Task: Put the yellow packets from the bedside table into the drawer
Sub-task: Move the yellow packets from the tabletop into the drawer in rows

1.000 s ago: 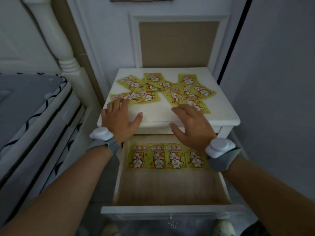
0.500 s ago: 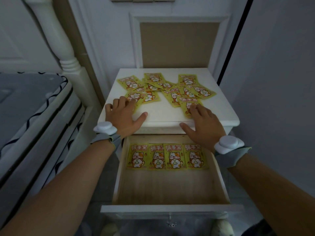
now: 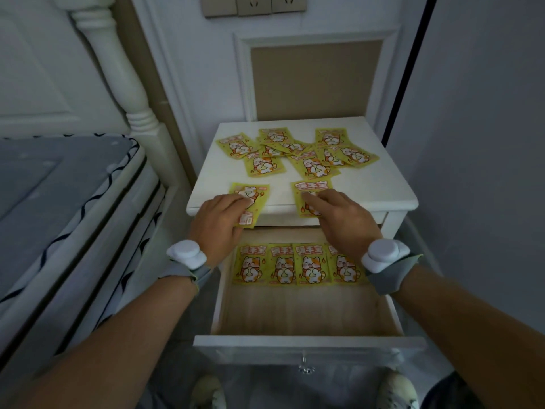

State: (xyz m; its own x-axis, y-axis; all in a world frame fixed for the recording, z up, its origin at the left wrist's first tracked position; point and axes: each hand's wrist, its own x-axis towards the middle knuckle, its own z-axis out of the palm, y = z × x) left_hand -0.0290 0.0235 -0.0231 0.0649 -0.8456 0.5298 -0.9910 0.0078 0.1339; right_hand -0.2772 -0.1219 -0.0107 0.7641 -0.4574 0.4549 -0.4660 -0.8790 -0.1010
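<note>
Several yellow packets (image 3: 313,167) printed with a cartoon cat lie scattered on the back half of the white bedside table (image 3: 383,190). Two more sit apart at its front edge. My left hand (image 3: 218,222) pinches the left packet (image 3: 254,191), which hangs over the edge. My right hand (image 3: 345,222) has its fingers on the right packet (image 3: 310,186), its lower end at the edge. Below, the drawer (image 3: 306,317) is pulled out, with several packets (image 3: 281,265) in a row along its back.
A bed (image 3: 59,196) with a grey patterned cover and a white post (image 3: 118,69) stands close on the left. A wall (image 3: 477,143) is close on the right. The drawer front has a small metal pull (image 3: 305,369). My shoes (image 3: 396,391) are under it.
Both hands reached onto the packets and drew one each toward the front edge. The two packets now lie apart from the pile, the left one overhanging the drawer.
</note>
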